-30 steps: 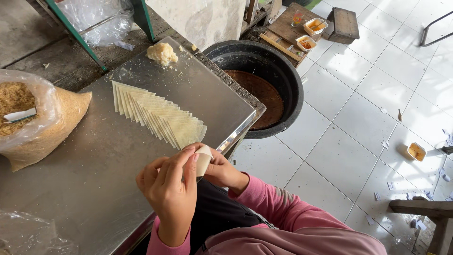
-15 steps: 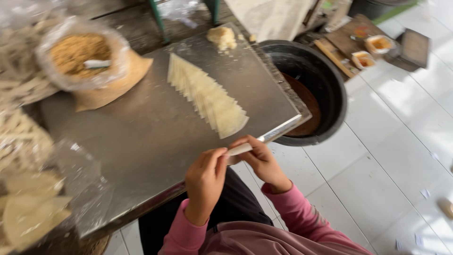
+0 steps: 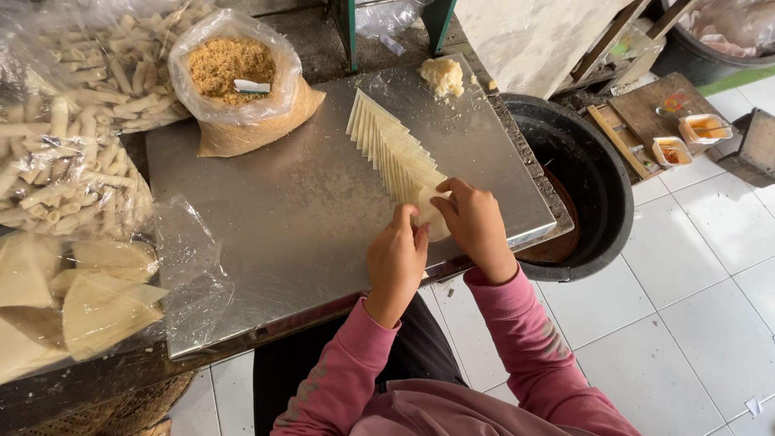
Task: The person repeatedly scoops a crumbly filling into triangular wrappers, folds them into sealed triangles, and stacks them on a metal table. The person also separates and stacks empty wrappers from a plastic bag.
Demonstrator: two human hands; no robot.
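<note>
Both hands are now working over the table [image 3: 266, 210] at frame centre. Left hand [image 3: 395, 262] and right hand [image 3: 476, 224] fingers are pinching a thin wrapper [image 3: 432, 211]: light, soft, tearable; grip edges gently.

We see long pink sleeves reaching the wrists just behind the left hand [image 3: 395, 262] and right hand [image 3: 478, 226], both bare, above dark trousers.

A bag of crumbs [image 3: 234, 81] stands on the steel table [image 3: 282, 226] beside bagged rolls [image 3: 73, 137], a dough lump [image 3: 442, 77] behind, a black tub [image 3: 601, 194] on white tiles [image 3: 710, 307].
</note>
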